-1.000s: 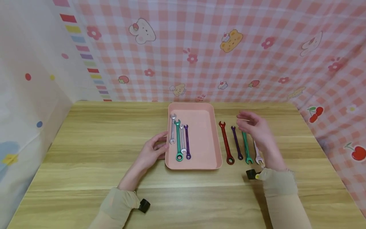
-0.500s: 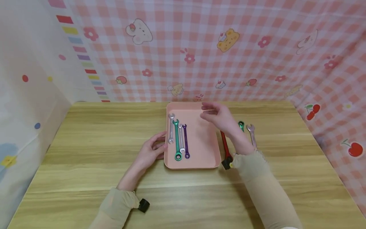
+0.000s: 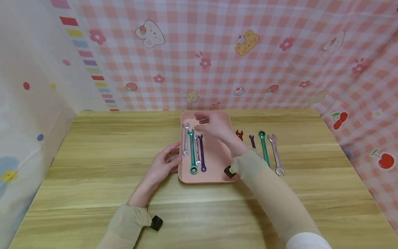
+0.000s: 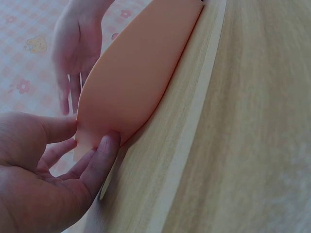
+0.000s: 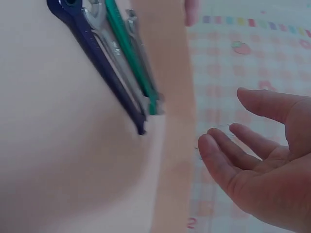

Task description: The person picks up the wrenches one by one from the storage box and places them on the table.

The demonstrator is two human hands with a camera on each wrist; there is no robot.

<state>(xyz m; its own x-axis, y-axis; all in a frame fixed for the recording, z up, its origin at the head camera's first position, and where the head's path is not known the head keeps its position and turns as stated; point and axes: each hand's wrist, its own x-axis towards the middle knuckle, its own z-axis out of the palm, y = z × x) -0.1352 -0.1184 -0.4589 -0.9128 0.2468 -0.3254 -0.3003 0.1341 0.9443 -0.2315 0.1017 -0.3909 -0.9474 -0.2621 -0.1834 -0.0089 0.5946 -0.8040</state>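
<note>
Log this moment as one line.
left hand: touches tray edge | right hand: open above tray | wrenches in tray: four

Lighting was bright, even and diffuse, seemingly from overhead. Only soft, faint shadows lay on the table (image 3: 93, 148) under the forearms. No glare. The head view was sharp at centre, with wide-angle bending toward the edges. The right hand (image 3: 214, 126) showed slight motion blur. Both wrist views were softer; the tray (image 5: 73, 160) close to the lens was out of focus.
</note>
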